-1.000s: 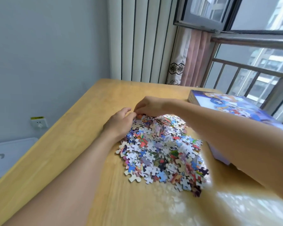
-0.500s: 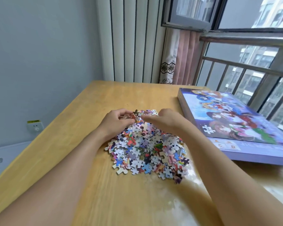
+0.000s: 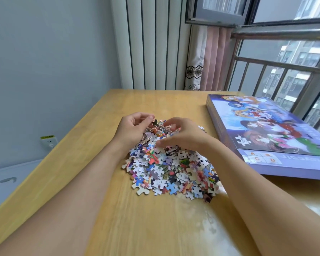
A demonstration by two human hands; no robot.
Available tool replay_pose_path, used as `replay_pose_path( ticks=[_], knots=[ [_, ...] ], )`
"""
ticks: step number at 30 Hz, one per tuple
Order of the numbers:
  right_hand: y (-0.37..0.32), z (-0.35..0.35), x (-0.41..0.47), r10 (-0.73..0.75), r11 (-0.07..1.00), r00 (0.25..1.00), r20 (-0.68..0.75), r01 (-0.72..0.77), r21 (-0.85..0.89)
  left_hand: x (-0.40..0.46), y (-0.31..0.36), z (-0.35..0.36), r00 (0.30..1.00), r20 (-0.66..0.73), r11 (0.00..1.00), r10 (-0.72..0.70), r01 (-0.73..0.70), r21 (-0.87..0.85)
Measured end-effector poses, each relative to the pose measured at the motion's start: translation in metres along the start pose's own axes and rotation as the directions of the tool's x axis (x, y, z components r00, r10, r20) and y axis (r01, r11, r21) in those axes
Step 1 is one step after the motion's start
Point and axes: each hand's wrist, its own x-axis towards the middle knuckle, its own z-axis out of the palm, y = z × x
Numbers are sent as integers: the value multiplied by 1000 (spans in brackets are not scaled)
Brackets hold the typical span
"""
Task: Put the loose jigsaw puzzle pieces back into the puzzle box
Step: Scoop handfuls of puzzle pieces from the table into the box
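Wooden table point(image 3: 92, 137) bears puzzle pieces point(image 3: 166, 169); closed puzzle box point(image 3: 270, 133) nearby.

head view looks forward and down, close over the table point(image 3: 103, 126) (single view).

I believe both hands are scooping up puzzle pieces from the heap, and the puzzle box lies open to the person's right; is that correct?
Not quite: the head view shows the puzzle box closed, its printed lid on top, not open. The rest holds: the left hand and right hand cup pieces at the far side of the heap of puzzle pieces, and the box lies to the person's right on the wooden table.
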Motion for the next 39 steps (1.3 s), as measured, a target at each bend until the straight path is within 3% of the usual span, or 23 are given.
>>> replay_pose_path(
  ticks=[6, 13, 18, 22, 31, 39],
  knots=[
    [1, 1, 2, -5, 1000, 995, 102, 7, -27, 0, 6, 2, 999, -23, 985, -40, 35, -169],
    [-2, 1, 1, -60, 988, 998, -28, 63, 143, 1, 2, 0, 996, 37, 971, -78, 84, -225],
    [0, 4, -1, -62, 977, 996, -66, 74, 198, -3, 6, -4, 995, 90, 982, -42, 58, -179],
    [5, 4, -2, 32, 970, 999, -2, -31, 243, -5, 5, -6, 987, 163, 998, -6, 17, -67],
    [6, 9, 1, 18, 963, 995, -94, 8, 269, -3, -2, -3, 997, 79, 997, 24, -18, -69],
    [7, 14, 0, -20, 981, 997, -77, 35, 193, -3, -2, -1, 999, 36, 996, -3, 6, -86]
  ],
)
